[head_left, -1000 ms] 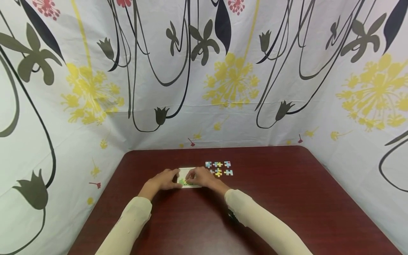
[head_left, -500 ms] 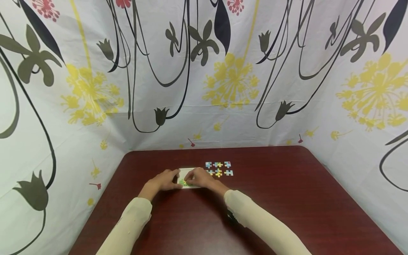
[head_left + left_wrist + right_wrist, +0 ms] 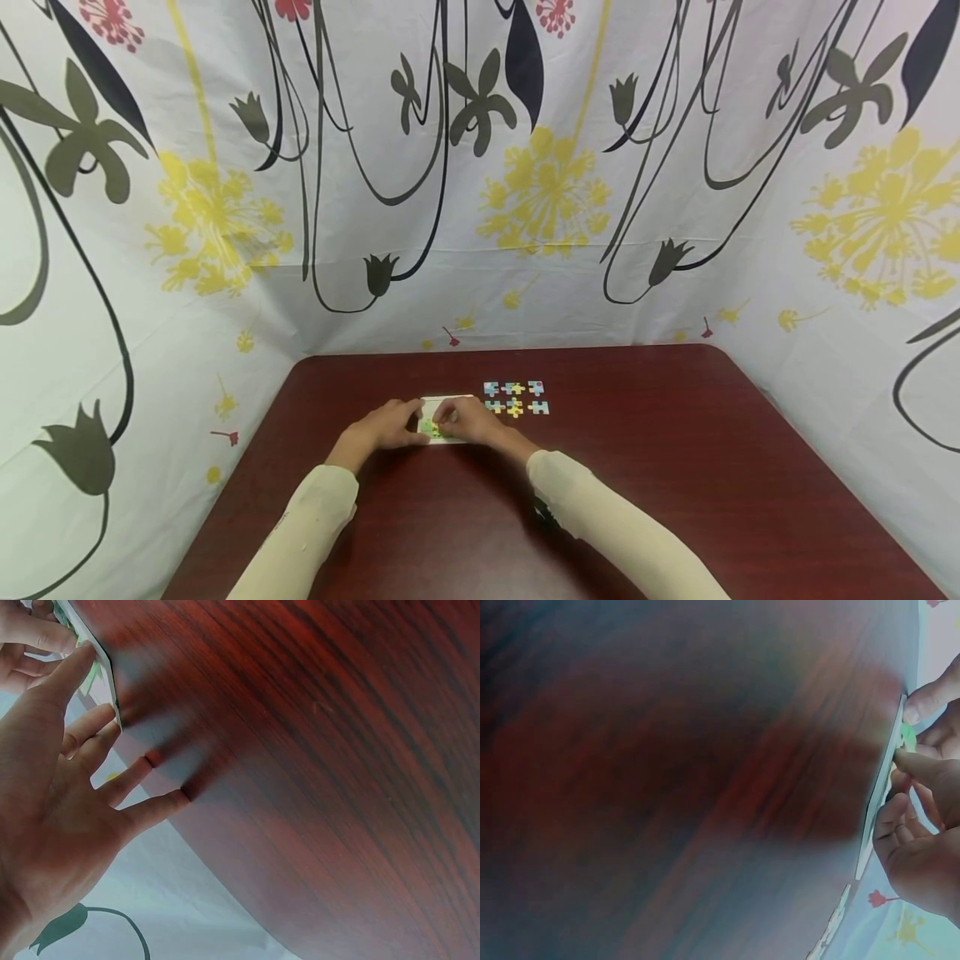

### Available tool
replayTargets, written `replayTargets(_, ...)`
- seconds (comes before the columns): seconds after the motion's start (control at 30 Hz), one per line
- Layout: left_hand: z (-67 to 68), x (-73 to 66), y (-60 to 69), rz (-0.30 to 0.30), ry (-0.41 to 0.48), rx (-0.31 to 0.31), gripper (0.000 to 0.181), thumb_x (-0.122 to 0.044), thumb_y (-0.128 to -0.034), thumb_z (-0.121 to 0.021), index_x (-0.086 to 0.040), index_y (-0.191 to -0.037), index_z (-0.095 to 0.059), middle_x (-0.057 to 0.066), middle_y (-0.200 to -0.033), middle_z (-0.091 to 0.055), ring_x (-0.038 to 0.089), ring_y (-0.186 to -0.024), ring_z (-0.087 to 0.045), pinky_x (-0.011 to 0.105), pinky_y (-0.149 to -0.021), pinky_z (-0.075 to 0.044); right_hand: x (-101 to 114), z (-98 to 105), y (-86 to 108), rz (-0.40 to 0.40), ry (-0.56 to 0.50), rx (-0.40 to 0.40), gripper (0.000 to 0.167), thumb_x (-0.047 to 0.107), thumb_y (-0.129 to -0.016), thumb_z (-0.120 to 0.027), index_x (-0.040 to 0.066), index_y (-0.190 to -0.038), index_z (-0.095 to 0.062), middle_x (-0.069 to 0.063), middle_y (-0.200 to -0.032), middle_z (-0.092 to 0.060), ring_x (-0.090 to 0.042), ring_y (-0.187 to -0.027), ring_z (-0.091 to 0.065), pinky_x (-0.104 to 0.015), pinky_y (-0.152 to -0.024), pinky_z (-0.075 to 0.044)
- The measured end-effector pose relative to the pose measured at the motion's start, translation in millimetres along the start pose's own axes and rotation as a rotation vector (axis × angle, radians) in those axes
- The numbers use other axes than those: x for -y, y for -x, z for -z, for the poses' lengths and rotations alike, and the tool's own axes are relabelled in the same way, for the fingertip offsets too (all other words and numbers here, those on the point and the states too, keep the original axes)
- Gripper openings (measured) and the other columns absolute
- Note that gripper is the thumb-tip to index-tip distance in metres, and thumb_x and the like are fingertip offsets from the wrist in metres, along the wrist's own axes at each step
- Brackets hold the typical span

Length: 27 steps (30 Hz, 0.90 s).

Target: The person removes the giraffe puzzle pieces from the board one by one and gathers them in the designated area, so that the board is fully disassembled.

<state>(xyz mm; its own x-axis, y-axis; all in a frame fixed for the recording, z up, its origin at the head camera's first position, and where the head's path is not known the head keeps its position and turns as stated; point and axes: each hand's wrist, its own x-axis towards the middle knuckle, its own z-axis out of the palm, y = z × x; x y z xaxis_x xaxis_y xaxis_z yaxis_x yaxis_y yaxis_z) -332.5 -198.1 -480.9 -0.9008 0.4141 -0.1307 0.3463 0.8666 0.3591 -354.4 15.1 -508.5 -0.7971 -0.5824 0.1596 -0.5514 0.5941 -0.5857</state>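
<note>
Puzzle board [image 3: 431, 409] lay left of centre on the table [image 3: 480, 517], toward its far edge.
Left hand [image 3: 388, 423] gripped the board's left side; right hand [image 3: 470, 419] had fingers bent over its green part [image 3: 425, 428], though whether they pinched anything, I couldn't tell.

head view: tabletop [image 3: 675, 467] free at frame right and bottom centre between sleeves [image 3: 303, 521]; left hand [image 3: 386, 423] and right hand [image 3: 468, 418] crowd the tray [image 3: 429, 408]; puzzle pieces [image 3: 515, 407] sit just right.
</note>
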Motion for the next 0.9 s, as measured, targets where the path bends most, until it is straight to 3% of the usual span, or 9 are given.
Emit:
replayTargets(0.23,0.0,1.0,-0.6,0.004,-0.002,0.001,0.061,-0.042,-0.0944,-0.077,-0.011,-0.143,-0.057,0.009,-0.132,-0.06,0.03,-0.124,-0.055,0.053,-0.1,-0.047,-5,-3,1.5,0.034,-0.025,-0.032,0.011,0.007,-0.093,-0.077,0.014,-0.101,-0.076,0.003,-0.095,-0.076,-0.01,-0.085,-0.072,-0.027,-0.082,-0.055)
replayTargets(0.6,-0.5,-0.1,0.5,0.009,0.008,-0.003,0.065,-0.041,-0.0941,-0.078,-0.011,-0.147,-0.054,0.006,-0.13,-0.061,0.03,-0.126,-0.054,0.054,-0.102,-0.046,-10,-6,0.8,0.107,-0.081,-0.104,0.006,0.011,-0.094,-0.079,0.011,-0.099,-0.077,-0.002,-0.094,-0.078,-0.01,-0.086,-0.073,-0.021,-0.078,-0.055)
replayTargets(0.9,0.6,-1.1,-0.8,0.01,0.004,0.003,0.063,-0.042,-0.0936,-0.078,-0.011,-0.144,-0.056,0.006,-0.125,-0.061,0.028,-0.12,-0.056,0.052,-0.1,-0.048,-14,13,5.7,0.078,-0.149,-0.101,0.008,0.011,-0.094,-0.078,0.009,-0.102,-0.076,-0.004,-0.095,-0.078,-0.012,-0.086,-0.073,-0.023,-0.074,-0.056)
